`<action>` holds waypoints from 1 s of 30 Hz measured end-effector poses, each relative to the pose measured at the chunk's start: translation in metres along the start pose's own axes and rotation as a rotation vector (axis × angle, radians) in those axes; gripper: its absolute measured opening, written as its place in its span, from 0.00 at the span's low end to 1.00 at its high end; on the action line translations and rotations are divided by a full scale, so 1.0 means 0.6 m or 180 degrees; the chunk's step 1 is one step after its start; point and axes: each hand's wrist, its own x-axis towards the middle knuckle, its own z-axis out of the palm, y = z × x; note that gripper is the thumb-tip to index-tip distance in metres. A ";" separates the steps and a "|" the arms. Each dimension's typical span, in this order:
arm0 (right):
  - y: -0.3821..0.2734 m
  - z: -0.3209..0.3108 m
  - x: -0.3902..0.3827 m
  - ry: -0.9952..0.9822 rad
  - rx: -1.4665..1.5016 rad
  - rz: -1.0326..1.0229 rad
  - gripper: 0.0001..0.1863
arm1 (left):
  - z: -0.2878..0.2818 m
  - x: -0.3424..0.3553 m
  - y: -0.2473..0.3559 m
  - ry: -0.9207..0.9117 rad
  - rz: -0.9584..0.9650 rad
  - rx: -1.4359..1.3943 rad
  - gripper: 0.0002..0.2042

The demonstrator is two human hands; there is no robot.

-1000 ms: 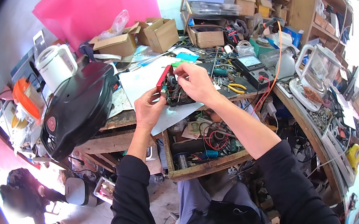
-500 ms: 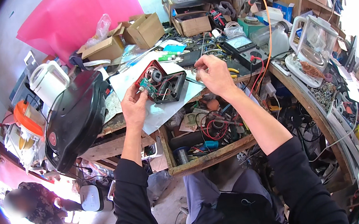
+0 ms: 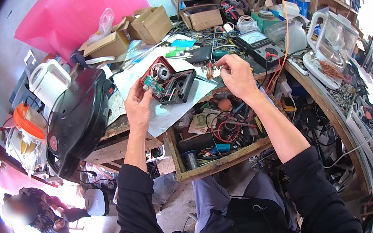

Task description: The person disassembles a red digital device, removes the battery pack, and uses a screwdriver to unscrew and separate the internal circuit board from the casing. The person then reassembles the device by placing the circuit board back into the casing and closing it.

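Observation:
An opened small device, perhaps a radio, lies on a white sheet [image 3: 161, 122] at the bench's front edge. It has a red shell [image 3: 169, 64] with a round speaker [image 3: 161, 72] and a black case half [image 3: 182, 88]. My left hand [image 3: 138, 104] pinches the green circuit board [image 3: 153, 86] at its left edge, thumb on top. My right hand [image 3: 237, 75] is just right of a screwdriver with an amber handle [image 3: 209, 71], whose thin shaft points away from me. Its thumb and forefinger are bent and apart, clear of the handle; the other fingers curl underneath.
An open wooden drawer [image 3: 225, 165] full of wires and tools juts out below my hands. An analog multimeter [image 3: 254, 43] with red leads stands behind my right hand. A big black lid-like appliance part [image 3: 77, 118] is at left. Another person [image 3: 44, 211] is at lower left.
My right hand has let go of the screwdriver and moved slightly right, leaving it on the bench. My left hand stays on the circuit board. The person at lower left has shifted.

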 end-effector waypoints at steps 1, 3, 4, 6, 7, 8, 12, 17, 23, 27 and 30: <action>0.001 0.000 0.000 -0.0017 0.0002 0.0045 0.10 | -0.002 0.001 -0.002 0.0002 -0.0001 -0.0015 0.27; 0.000 -0.002 -0.002 -0.0090 -0.0003 0.0140 0.09 | -0.003 0.002 -0.006 0.0005 -0.0002 -0.0047 0.27; -0.001 -0.003 -0.002 -0.0127 -0.0006 0.0187 0.09 | -0.004 0.002 -0.006 0.0008 0.0000 -0.0030 0.27; 0.002 -0.003 -0.003 -0.0120 -0.0035 0.0167 0.09 | -0.002 0.002 -0.006 0.0009 0.0007 0.0001 0.27; 0.004 -0.004 -0.003 -0.0115 -0.0051 0.0156 0.09 | -0.001 0.002 -0.005 0.0007 0.0009 0.0002 0.27; 0.005 -0.005 -0.003 -0.0125 -0.0071 0.0142 0.09 | 0.001 0.002 -0.004 0.0006 0.0011 0.0002 0.28; -0.001 -0.002 -0.002 -0.0154 -0.0120 0.0085 0.09 | -0.001 0.001 -0.001 0.0010 0.0020 0.0106 0.29; -0.029 0.019 0.015 -0.0225 0.0211 -0.0137 0.08 | 0.010 -0.006 0.011 -0.0156 0.0032 -0.0155 0.31; -0.100 0.081 0.055 -0.0481 0.0329 -0.0759 0.07 | -0.008 0.003 -0.011 -0.0194 0.0137 -0.0116 0.29; -0.124 0.130 0.086 -0.1005 0.0310 -0.0752 0.10 | -0.003 0.003 -0.009 -0.0246 0.0098 -0.0257 0.28; -0.127 0.170 0.103 -0.1148 0.0392 -0.0865 0.12 | -0.004 0.003 -0.006 -0.0247 0.0071 -0.0213 0.27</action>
